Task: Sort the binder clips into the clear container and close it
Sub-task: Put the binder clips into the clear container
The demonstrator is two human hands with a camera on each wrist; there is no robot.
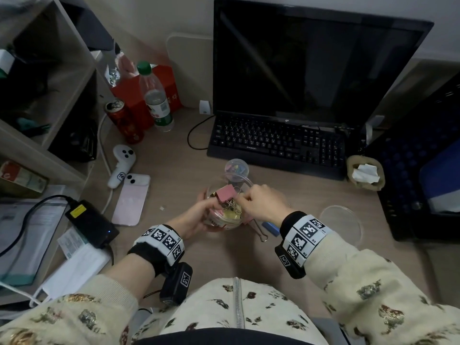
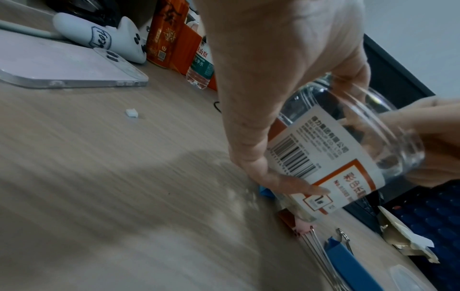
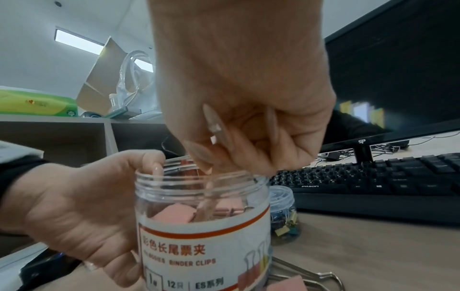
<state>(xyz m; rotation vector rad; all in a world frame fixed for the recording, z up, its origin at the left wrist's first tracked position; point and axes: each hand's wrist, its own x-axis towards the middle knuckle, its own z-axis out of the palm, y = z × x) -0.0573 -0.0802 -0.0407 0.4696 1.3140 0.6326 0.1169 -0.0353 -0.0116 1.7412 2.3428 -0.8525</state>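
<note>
My left hand (image 1: 199, 215) grips the clear labelled jar (image 1: 225, 220) from the left, thumb on the rim (image 3: 156, 167). Several pink binder clips (image 3: 174, 213) lie inside. My right hand (image 1: 249, 199) hovers over the jar's mouth with curled fingers (image 3: 209, 155) and pinches the wire handle of a pink binder clip (image 1: 226, 192) that sticks up at the rim. On the desk beside the jar lie a blue binder clip (image 1: 271, 227) and another pink binder clip (image 2: 305, 226) with long wire handles. The clear lid (image 1: 341, 221) lies to the right.
A small closed jar of tiny clips (image 1: 236, 168) stands just behind. A keyboard (image 1: 276, 143) and monitor fill the back. A pink phone (image 1: 130, 199), white controller (image 1: 122, 165), black charger (image 1: 92, 222), can and bottle (image 1: 155, 95) sit at left. A black crate (image 1: 420, 170) stands at right.
</note>
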